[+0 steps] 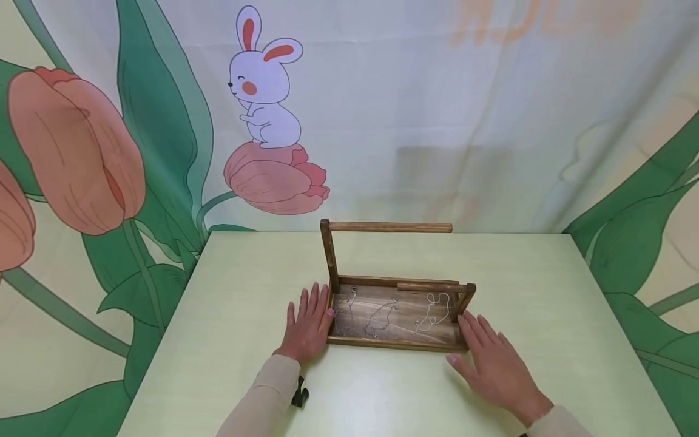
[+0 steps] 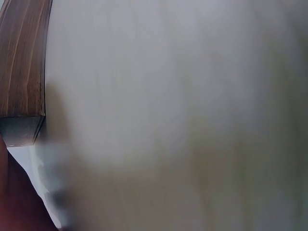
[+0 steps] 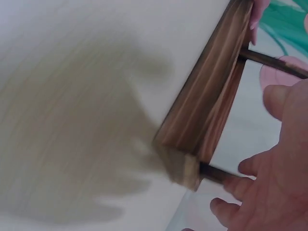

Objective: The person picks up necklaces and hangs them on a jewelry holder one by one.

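Observation:
A dark brown wooden jewelry stand [image 1: 398,346] sits on the table, with a shallow tray base and a post at each end. From the tall left post a long bar [image 1: 390,227] runs right; a shorter bar [image 1: 428,287] extends left from the low right post. Thin necklaces [image 1: 434,312] lie inside the tray. My left hand [image 1: 307,328] lies along the tray's left end, fingers straight and touching it. Beside the right end is my right hand [image 1: 491,364], fingers extended and fingertips at the base. Both wrist views show the tray's side [image 3: 202,86] close up.
The pale green table [image 1: 229,291] extends around the stand. Behind it hangs a cloth [image 1: 355,121] printed with a rabbit and tulips. A small black piece [image 1: 300,393] shows beside my left sleeve.

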`<state>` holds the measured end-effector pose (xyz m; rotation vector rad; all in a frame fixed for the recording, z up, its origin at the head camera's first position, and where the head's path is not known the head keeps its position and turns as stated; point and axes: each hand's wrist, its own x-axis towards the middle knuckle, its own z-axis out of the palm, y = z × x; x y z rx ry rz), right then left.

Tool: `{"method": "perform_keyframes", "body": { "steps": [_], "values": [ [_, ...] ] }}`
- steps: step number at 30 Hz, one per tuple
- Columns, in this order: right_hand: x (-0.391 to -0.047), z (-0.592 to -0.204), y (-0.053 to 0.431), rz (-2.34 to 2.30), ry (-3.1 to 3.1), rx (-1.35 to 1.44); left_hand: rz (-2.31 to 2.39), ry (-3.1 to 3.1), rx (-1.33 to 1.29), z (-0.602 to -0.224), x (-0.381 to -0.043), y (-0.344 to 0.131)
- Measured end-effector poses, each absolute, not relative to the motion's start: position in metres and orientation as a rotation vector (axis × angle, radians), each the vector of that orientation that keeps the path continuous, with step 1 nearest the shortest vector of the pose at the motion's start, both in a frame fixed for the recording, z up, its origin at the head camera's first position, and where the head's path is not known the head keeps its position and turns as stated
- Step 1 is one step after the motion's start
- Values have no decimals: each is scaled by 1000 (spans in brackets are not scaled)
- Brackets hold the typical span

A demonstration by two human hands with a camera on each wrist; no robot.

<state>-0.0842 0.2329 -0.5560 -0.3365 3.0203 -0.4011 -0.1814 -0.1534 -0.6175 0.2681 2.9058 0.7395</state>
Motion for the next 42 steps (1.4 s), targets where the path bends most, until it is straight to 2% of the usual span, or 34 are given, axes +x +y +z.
{"method": "perform_keyframes", "body": {
  "steps": [7,14,25,31,42],
  "values": [
    [-86,-554,221,-474,3005,-462,731,2922,278,-618,-180,-151],
    [-107,-553,207,-630,2927,-536,776,2923,271,-620,-180,-153],
    [-149,-566,192,-1280,2605,-48,787,2896,262,-620,-179,-153],
    [-164,-578,185,-1302,2595,100,796,2895,251,-619,-180,-153],
    [-174,-596,172,-1170,2740,122,793,2893,256,-621,-178,-152]
  ]
}}
